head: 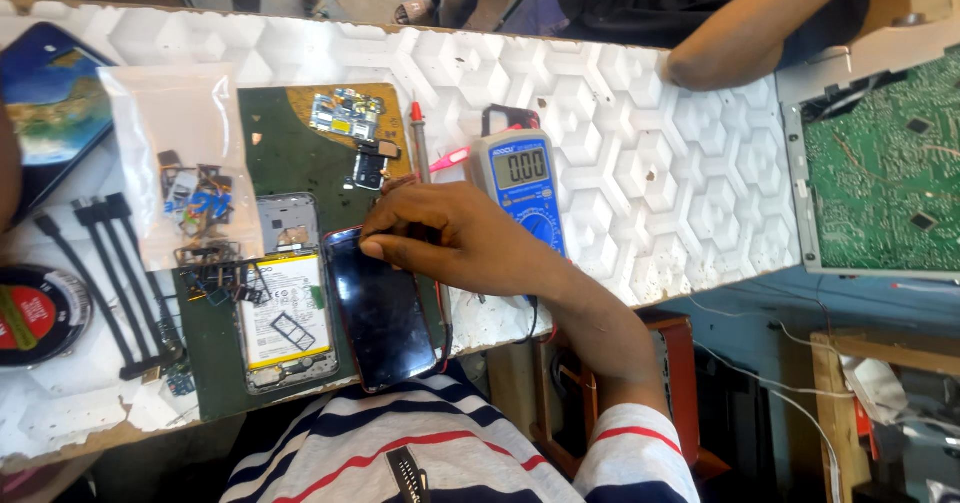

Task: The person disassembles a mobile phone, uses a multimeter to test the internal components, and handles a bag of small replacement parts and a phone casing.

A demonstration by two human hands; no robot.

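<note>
A clear plastic bag of small parts (pixel 185 163) is lying at the left on my white hexagon-patterned bench (pixel 620 163). Beside it, on the dark green work mat (pixel 275 138), the opened grey phone body with its white battery (pixel 288 308) is sitting exposed, so the phone is already apart and not yet closed. My right hand (pixel 450 238) is pinching the top edge of the black glass phone screen (pixel 380 308). My left hand is out of view. A grey-and-blue digital multimeter (pixel 520 178) is resting just beyond.

The right hand (pixel 450 238) hides the dark phone's (pixel 380 313) top edge and its own fingertips.
</note>
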